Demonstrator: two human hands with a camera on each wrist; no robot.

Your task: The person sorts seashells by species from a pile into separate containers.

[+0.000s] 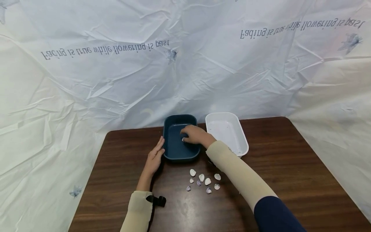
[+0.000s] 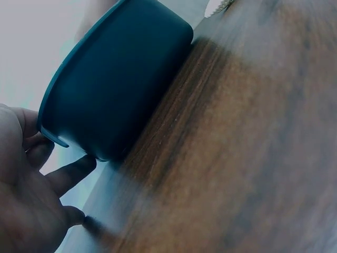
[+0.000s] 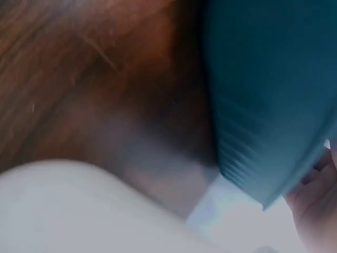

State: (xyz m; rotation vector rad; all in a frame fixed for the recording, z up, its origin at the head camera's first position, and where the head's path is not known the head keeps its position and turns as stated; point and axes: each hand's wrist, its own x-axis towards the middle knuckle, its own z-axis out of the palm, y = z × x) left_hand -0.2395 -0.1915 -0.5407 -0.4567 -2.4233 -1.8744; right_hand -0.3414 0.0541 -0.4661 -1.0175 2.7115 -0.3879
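Note:
The dark teal basin stands at the back of the wooden table. My left hand rests against its left side with fingers extended. In the left wrist view, the fingers of that hand touch the basin's rim and wall. My right hand reaches over the right rim into the basin, fingers curled down. A small white shell shows at its fingertips, mostly hidden by the fingers. Nearer on the table lie several white and purplish seashells, spread loosely in front of the basin.
To the right of the teal basin stands a white basin, partly behind my right forearm. A pale printed cloth hangs behind the wooden table. A black strap is on my left wrist.

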